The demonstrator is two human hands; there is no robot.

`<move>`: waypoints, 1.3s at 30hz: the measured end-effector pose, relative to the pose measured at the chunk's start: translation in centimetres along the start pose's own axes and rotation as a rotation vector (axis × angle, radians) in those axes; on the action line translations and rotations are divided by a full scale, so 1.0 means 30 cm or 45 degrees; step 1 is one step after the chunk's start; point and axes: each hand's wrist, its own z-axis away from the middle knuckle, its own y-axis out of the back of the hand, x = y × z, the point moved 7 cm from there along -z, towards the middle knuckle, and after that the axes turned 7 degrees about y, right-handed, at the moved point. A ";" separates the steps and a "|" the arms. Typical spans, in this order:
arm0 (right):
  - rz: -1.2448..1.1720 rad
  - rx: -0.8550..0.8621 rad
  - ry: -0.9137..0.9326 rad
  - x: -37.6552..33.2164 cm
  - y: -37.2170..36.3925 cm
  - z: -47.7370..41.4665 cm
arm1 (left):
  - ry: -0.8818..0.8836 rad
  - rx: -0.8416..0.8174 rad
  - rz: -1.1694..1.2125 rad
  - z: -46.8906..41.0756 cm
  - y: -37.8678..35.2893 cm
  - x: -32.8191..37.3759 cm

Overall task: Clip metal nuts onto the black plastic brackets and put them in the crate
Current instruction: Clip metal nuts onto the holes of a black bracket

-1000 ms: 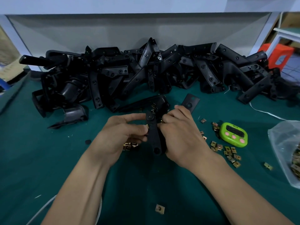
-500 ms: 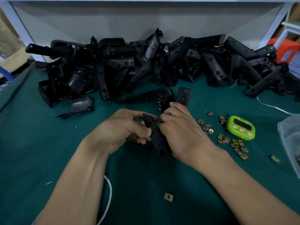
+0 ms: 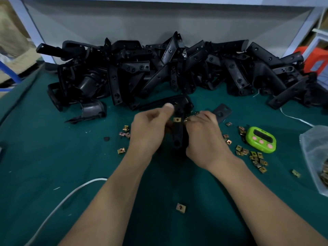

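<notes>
Between my two hands stands a black plastic bracket (image 3: 178, 137) over the green table, with a brass metal nut (image 3: 177, 119) clipped on its upper end. My left hand (image 3: 150, 128) grips the bracket from the left, thumb raised at its top. My right hand (image 3: 204, 135) grips it from the right, fingers curled round its edge. Loose metal nuts (image 3: 255, 157) lie scattered right of my hands, a few more nuts (image 3: 125, 133) lie to the left, and a single nut (image 3: 180, 207) lies near me. No crate is in view.
A long heap of black brackets (image 3: 177, 71) fills the back of the table along the wall. A green timer (image 3: 261, 140) sits at the right, a clear bag of nuts (image 3: 317, 160) at the right edge. A white cable (image 3: 62, 201) runs across the near left.
A nut now shows clipped on the bracket's upper end. My left hand has lifted its thumb to the bracket's top, uncovering nuts on the table to its left.
</notes>
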 end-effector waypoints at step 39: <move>-0.404 0.083 -0.213 0.110 -0.011 0.023 | -0.382 -0.020 -1.065 0.003 -0.021 -0.015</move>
